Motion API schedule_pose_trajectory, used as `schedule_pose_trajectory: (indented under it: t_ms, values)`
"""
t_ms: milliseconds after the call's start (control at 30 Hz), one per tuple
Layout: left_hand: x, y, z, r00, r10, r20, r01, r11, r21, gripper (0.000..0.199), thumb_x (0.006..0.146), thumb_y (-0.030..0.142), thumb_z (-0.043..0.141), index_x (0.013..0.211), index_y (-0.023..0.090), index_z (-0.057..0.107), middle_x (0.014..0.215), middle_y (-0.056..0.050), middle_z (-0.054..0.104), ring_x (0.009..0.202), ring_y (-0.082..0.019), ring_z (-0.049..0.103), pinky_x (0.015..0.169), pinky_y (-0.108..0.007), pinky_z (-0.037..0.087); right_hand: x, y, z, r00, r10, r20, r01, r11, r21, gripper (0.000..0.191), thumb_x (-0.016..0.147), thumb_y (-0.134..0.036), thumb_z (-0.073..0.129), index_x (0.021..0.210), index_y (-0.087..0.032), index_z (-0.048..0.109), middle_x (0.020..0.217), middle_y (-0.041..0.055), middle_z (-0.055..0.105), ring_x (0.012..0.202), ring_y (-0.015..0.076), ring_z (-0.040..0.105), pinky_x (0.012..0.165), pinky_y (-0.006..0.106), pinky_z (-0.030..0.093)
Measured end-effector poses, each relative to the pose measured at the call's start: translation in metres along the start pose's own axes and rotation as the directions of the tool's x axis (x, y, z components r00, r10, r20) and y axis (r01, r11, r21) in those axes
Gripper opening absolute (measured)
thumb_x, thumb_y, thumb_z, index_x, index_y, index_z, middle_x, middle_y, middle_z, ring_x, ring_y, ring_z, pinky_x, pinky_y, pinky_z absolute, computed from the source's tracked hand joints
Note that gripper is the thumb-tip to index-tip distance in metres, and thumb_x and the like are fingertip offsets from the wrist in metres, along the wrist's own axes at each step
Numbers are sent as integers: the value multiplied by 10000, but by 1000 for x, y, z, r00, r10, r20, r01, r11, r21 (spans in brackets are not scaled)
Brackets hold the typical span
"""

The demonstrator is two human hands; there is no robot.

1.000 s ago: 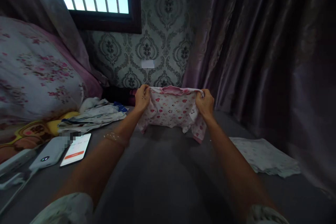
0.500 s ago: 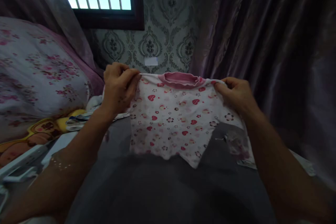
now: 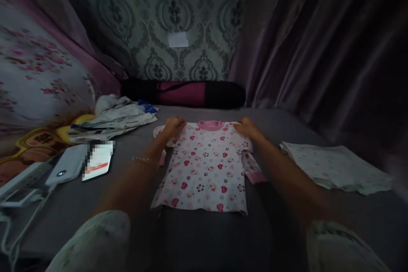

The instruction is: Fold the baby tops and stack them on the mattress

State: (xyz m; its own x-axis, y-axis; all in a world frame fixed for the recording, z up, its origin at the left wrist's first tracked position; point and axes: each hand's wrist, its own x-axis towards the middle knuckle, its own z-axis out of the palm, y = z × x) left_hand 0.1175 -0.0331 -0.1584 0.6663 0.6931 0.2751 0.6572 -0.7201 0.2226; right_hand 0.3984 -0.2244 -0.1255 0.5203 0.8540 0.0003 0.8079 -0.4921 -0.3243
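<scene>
A small white long-sleeved shirt (image 3: 207,165) with red hearts, flowers and a pink collar is spread out over the grey bed sheet (image 3: 137,229), its hem toward me. My left hand (image 3: 175,127) pinches it at the left shoulder, and my right hand (image 3: 247,128) grips the opposite shoulder. Both hands are closed on the cloth. One sleeve with a pink cuff (image 3: 256,177) sticks out under my right forearm. The other sleeve is mostly hidden behind my left arm.
On the right lies a folded pale cloth (image 3: 334,165). Rumpled clothes (image 3: 121,119), a phone (image 3: 98,159), a white power bank (image 3: 68,163) and a power strip (image 3: 24,180) are to the left. A black and pink long bag (image 3: 183,93) rests along the wall.
Both hands have lowered the shirt from hanging in the air onto the bed, where it now lies flat. The view has tilted downward, showing more of the bed.
</scene>
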Motion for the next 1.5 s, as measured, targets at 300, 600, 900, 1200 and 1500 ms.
schedule_pose_trajectory:
  t_ms: [300, 600, 900, 1200, 1500]
  values:
    - [13, -8, 37, 999, 28, -23, -25, 993, 115, 333, 969, 315, 377, 1056, 189, 673, 1045, -122, 651, 1026, -258, 567, 879, -387, 404, 11, 11, 44, 990, -104, -95, 69, 946, -318, 403, 994, -366, 344, 1115, -143, 656, 1063, 178, 715, 1004, 266, 677, 854, 333, 456]
    - [60, -25, 55, 999, -27, 32, 22, 991, 136, 344, 964, 331, 371, 1057, 205, 677, 1052, -115, 660, 1049, -261, 578, 896, -383, 406, 74, 16, 55, 987, -153, -53, 121, 914, -387, 414, 996, -376, 347, 1119, -127, 654, 1102, 181, 707, 1022, 279, 672, 849, 338, 456]
    - [85, -37, 74, 978, -178, 108, 165, 979, 119, 291, 923, 296, 444, 1078, 172, 657, 1128, -152, 668, 1105, -286, 587, 943, -396, 404, 106, 12, 74, 996, -72, -47, 60, 975, -212, 371, 974, -346, 424, 1156, -102, 635, 1124, 198, 681, 996, 263, 655, 796, 307, 448]
    - [98, 4, 78, 979, -60, 194, 76, 994, -73, 274, 901, 317, 490, 1067, 196, 671, 1110, -119, 686, 1101, -300, 574, 1008, -494, 337, 118, -23, 89, 958, -287, -1, 286, 955, -72, 354, 956, -294, 487, 1272, -180, 597, 1310, 126, 597, 1225, 262, 499, 997, 383, 334]
    - [99, 17, 110, 977, -209, 44, 211, 976, -48, 387, 987, 392, 334, 1127, 152, 603, 1189, -177, 628, 1162, -326, 527, 977, -488, 344, 117, -33, 117, 975, -165, -152, 145, 981, -132, 345, 989, -192, 349, 1229, -149, 593, 1241, 168, 571, 1157, 291, 477, 956, 403, 327]
